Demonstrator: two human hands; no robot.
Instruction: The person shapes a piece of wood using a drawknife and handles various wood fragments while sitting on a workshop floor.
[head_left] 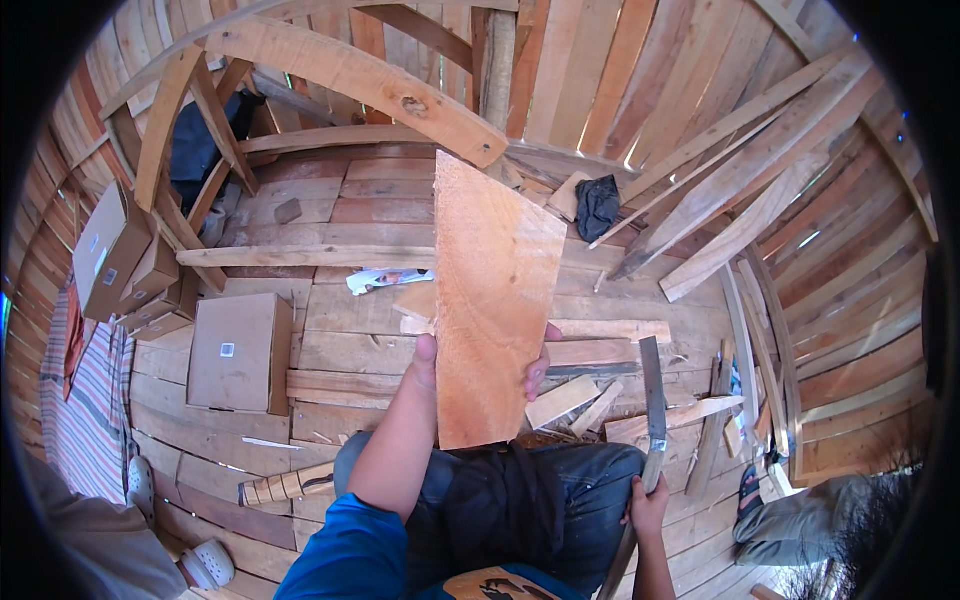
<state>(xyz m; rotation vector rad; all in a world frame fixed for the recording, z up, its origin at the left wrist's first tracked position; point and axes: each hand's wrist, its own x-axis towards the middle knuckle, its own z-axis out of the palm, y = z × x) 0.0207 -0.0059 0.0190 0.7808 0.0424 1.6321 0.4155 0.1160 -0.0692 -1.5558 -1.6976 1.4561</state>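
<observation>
Upright in front of me stands a flat, light-brown wooden board (498, 310) with a slanted top edge. My left hand (428, 365) holds it from behind, its thumb at the left edge and its fingers curled round the right edge; the palm is hidden. Beside my right knee my right hand (648, 502) is closed around a long tool with a dark flat blade (654, 385). Its shaft runs down past my hand, and its exact kind is unclear. The tool and the board are apart.
Wood offcuts (562, 402) lie on the plank floor ahead. Cardboard boxes (240, 352) stand at left, below a curved timber frame (350, 75). Long planks (740, 190) lean on the right wall. Other people's clogs (208, 565) and trousered legs (800, 520) are close on both sides.
</observation>
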